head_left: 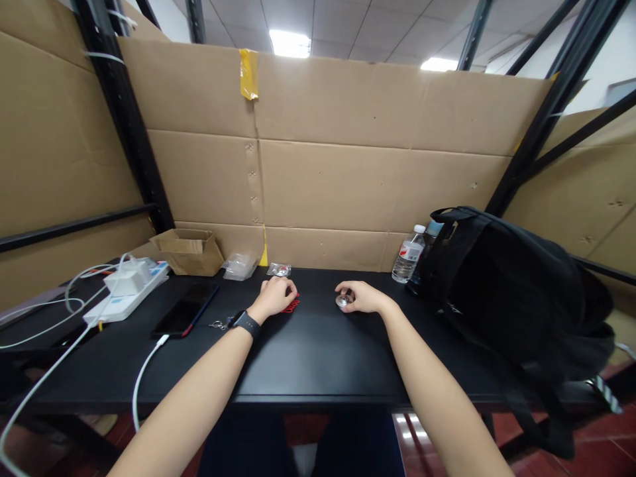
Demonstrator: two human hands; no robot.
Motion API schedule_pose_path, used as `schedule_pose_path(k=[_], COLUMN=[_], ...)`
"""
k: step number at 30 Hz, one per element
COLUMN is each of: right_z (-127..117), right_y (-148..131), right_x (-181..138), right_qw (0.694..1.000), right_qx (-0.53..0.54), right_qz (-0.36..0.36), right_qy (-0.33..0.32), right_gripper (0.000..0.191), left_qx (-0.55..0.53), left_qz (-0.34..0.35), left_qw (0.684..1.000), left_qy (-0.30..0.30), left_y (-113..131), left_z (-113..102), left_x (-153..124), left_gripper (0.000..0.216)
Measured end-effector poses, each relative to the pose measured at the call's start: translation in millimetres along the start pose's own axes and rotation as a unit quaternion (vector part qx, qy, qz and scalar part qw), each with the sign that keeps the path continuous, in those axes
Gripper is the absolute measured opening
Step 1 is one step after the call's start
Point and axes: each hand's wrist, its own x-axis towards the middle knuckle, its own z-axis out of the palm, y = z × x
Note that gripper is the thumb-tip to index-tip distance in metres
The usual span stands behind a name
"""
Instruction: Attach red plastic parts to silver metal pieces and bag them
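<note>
My left hand (273, 296), with a dark watch (244, 322) on its wrist, is curled down over a small red openwork thing (292, 305) on the black table (318, 358). Most of the red thing is hidden beneath the fingers, so its kind does not show. To the right, my right hand (365, 296) has its thumb and fingers closed around a small, round, shiny silver-coloured thing (342, 301) at the tabletop. Just beyond my left hand lies a small clear packet (279, 269) with something shiny inside.
On the left are a phone (186, 310), a white power strip (126, 295) with cables, an open cardboard box (191, 255) and clear plastic bags (240, 266). A water bottle (408, 255) and black backpack (517, 298) stand right. Cardboard panels (338, 159) wall the back.
</note>
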Motion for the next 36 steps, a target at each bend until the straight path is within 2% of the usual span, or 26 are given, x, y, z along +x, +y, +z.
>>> schedule_pose_path(k=[3, 6, 12, 18, 27, 30, 36], right_z=[-1, -4, -1, 11, 18, 20, 30], right_y=[2, 0, -19, -35, -39, -41, -50], right_x=[0, -1, -2, 1, 4, 4, 9], right_qw=[1.0, 0.999, 0.994, 0.992, 0.988, 0.988, 0.971], right_qx=[0.027, 0.05, 0.071, 0.072, 0.079, 0.078, 0.141], right_qz=[0.003, -0.004, -0.043, -0.072, -0.091, -0.1, -0.133], right_qy=[-0.002, 0.002, 0.065, 0.075, 0.092, 0.089, 0.141], right_gripper=[0.063, 0.066, 0.058, 0.056, 0.055, 0.051, 0.048], left_qx=[-0.015, -0.038, -0.055, -0.061, -0.108, -0.138, -0.253], left_qz=[-0.005, 0.003, 0.015, 0.029, 0.067, 0.067, 0.068], left_qw=[1.0, 0.999, 0.998, 0.998, 0.992, 0.988, 0.965], left_qy=[0.026, 0.022, 0.001, 0.008, 0.003, 0.011, 0.026], left_y=[3, 5, 12, 16, 16, 15, 18], left_z=[-2, -5, -6, -10, -12, -10, -3], left_x=[1, 0, -3, -5, -6, -5, -3], left_gripper=[0.021, 0.023, 0.023, 0.021, 0.015, 0.013, 0.024])
